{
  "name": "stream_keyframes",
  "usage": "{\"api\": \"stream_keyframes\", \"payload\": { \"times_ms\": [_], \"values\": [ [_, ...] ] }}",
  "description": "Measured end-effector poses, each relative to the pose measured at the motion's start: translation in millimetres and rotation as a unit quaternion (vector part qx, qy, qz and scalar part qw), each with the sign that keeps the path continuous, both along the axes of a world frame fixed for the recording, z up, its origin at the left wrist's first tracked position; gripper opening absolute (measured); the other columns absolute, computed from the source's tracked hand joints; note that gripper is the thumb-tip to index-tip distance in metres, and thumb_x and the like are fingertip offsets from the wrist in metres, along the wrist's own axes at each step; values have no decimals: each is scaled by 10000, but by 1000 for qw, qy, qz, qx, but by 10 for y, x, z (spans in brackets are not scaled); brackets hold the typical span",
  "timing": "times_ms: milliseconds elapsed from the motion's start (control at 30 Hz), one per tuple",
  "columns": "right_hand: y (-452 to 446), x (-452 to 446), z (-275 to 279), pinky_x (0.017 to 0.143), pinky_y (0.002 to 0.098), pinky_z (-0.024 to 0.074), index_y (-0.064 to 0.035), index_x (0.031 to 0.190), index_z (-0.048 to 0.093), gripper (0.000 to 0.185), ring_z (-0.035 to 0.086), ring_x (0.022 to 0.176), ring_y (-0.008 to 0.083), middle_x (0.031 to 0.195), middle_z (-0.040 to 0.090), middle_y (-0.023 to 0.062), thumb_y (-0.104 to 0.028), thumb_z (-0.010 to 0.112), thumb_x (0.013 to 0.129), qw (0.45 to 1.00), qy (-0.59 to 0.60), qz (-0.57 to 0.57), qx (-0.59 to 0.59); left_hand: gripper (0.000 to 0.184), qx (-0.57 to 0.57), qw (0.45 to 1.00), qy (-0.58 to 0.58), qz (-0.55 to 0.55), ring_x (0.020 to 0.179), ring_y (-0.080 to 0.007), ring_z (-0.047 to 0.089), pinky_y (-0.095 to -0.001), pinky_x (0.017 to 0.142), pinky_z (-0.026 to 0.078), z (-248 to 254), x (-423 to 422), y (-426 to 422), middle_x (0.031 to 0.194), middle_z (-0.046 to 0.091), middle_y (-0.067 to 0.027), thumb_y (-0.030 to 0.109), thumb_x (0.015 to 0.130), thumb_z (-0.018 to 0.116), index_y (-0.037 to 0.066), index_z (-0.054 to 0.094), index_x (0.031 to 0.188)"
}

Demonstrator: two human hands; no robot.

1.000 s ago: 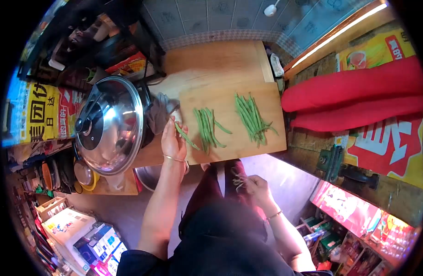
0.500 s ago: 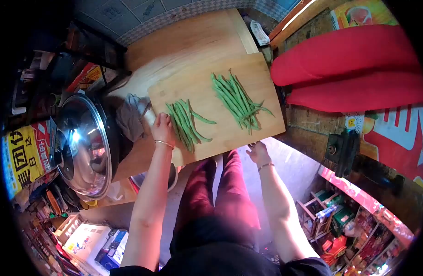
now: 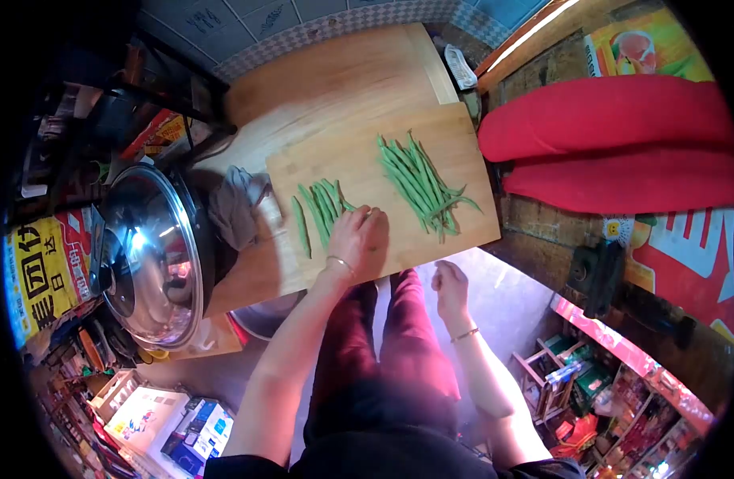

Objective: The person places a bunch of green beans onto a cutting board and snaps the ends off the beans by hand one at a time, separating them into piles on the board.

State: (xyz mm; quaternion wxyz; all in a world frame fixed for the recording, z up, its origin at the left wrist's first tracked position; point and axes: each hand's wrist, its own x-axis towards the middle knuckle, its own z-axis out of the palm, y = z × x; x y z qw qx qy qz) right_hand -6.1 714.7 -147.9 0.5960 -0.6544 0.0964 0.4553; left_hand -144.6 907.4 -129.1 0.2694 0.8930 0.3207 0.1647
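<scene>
A wooden cutting board [image 3: 431, 247] bears two groups of green beans. The larger pile [image 3: 415, 180] lies on the right, its beans bunched roughly parallel with a few crossing at the near end. On the left is a smaller group [image 3: 322, 209], with one green bean [image 3: 301, 227] set apart at its left side. My left hand [image 3: 359, 239] is at the right of this smaller group, fingers closed around the end of a bean and partly hiding it. Off the board's near edge, my right hand [image 3: 450, 287] hangs with curled fingers and nothing visible in it.
A pan with a shiny lid [image 3: 153, 255] stands at the left, beside a grey cloth [image 3: 235, 206]. Red padded fabric [image 3: 606, 120] lies right of the board. A wooden surface [image 3: 327, 68] extends behind it, up to a tiled wall [image 3: 271, 20].
My left hand has moved right, from the left side of the smaller group to its right side. One bean now lies apart on the left. My right hand has dropped slightly and curled.
</scene>
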Motion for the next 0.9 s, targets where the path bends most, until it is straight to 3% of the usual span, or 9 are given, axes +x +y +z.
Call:
{"api": "stream_keyframes", "payload": {
  "times_ms": [100,233,300,533,600,733,800,833,900],
  "values": [
    [346,-167,184,527,197,383,16,961,558,161,471,575,78,675,518,19,-101,537,854,992,-36,113,40,399,-24,999,-29,-15,875,-277,508,-370,757,419,56,104,22,978,543,-89,19,569,590,75,574,964],
    [879,-285,284,568,191,415,15,985,554,175,504,611,77,724,542,20,-82,556,838,994,-44,61,84,326,-67,993,-101,-17,813,-284,528,-356,699,441,108,81,31,884,560,-91,10,597,594,52,582,919],
    [1003,-308,388,589,186,432,5,977,556,174,530,641,77,759,561,18,-71,578,822,984,-105,107,94,282,-66,991,-112,-21,793,-287,532,-355,688,442,131,39,3,844,561,-94,5,624,595,33,580,904],
    [995,-328,526,551,196,424,0,924,544,116,531,616,78,735,560,21,-74,559,835,986,-92,122,72,217,-133,980,-147,33,721,-258,545,-312,623,446,206,33,-149,828,556,-102,-20,676,610,24,581,886],
    [973,-321,567,533,224,421,-4,833,501,87,523,589,80,702,551,37,-80,540,847,926,-315,206,17,198,-169,973,-148,60,700,-241,544,-294,602,445,261,57,-185,818,551,-101,-16,687,615,18,582,879],
    [979,-304,635,527,262,418,-17,790,450,114,514,559,128,670,529,68,-77,533,841,957,-215,173,87,171,-220,954,-188,74,666,-169,530,-251,580,434,425,93,-191,805,544,-80,-2,705,627,8,581,869],
    [919,-319,738,546,301,419,-16,801,437,110,510,583,197,696,510,102,-58,537,821,902,-357,234,53,164,-262,942,-192,82,667,-147,526,-242,584,433,478,114,-194,808,547,-67,-1,711,628,6,581,868],
    [893,-325,796,546,301,419,-16,801,437,110,510,583,197,696,510,102,-58,537,821,902,-358,234,54,156,-298,928,-200,105,671,-131,522,-236,588,433,490,125,-188,816,550,-56,2,718,632,4,579,865],
    [815,-324,892,579,316,424,-13,835,443,97,508,638,245,742,500,119,-51,530,815,832,-459,300,85,149,-332,912,-208,124,676,-114,518,-230,593,433,534,151,-143,824,554,-45,4,724,635,2,577,861]
  ]
}}
